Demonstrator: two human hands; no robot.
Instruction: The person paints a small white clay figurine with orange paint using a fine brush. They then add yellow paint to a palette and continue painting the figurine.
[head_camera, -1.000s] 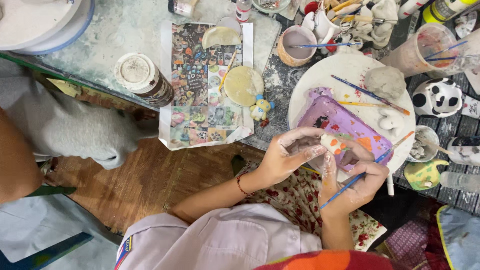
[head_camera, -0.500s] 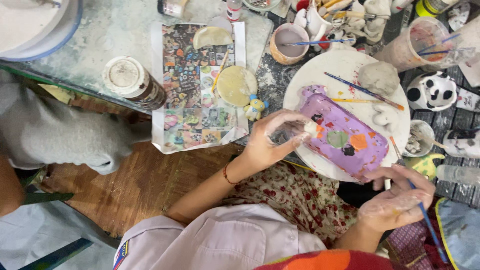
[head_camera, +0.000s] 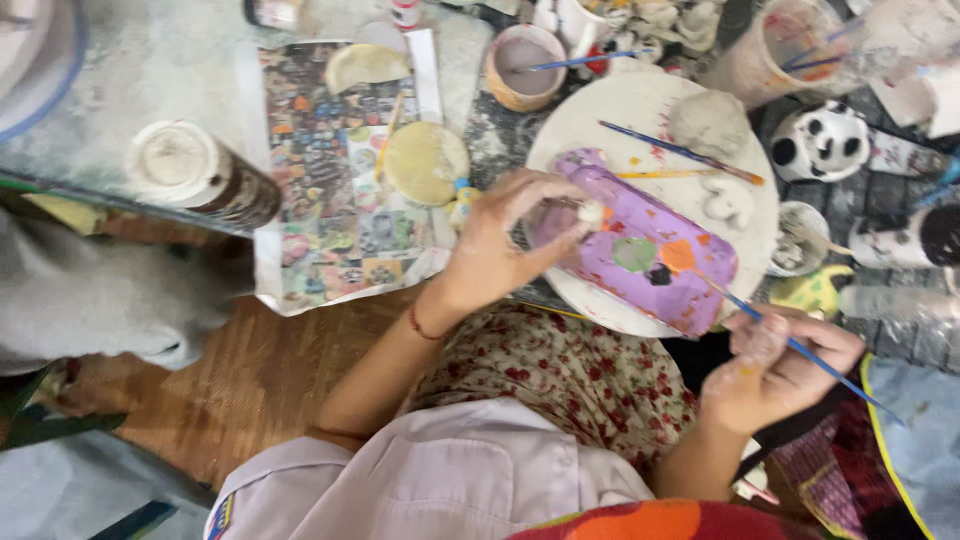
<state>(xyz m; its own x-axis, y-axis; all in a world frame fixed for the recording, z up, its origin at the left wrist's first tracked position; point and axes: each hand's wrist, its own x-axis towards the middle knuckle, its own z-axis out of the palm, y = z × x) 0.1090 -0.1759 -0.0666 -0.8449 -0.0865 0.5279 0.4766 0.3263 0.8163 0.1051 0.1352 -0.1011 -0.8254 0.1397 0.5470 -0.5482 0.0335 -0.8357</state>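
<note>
My left hand (head_camera: 505, 240) holds a small white clay piece (head_camera: 590, 211) over the left end of a purple paint palette (head_camera: 640, 245). The palette carries green, orange and dark paint blobs and lies on a round white board (head_camera: 610, 110). My right hand (head_camera: 775, 365) grips a thin blue paintbrush (head_camera: 800, 350), whose tip reaches toward the palette's right edge. The right hand is low, off the table edge, above my lap.
On the board lie two more brushes (head_camera: 680, 150) and a grey clay lump (head_camera: 708, 122). A cup with a brush (head_camera: 525, 65), a panda figure (head_camera: 820, 140), a collage sheet (head_camera: 335, 170) with a yellow disc (head_camera: 425, 160), and a brown jar (head_camera: 200, 175) surround it.
My right hand drew away from the left, swung down to the lower right, then came back up toward the palette with the brush. My left hand stayed at the palette's left end.
</note>
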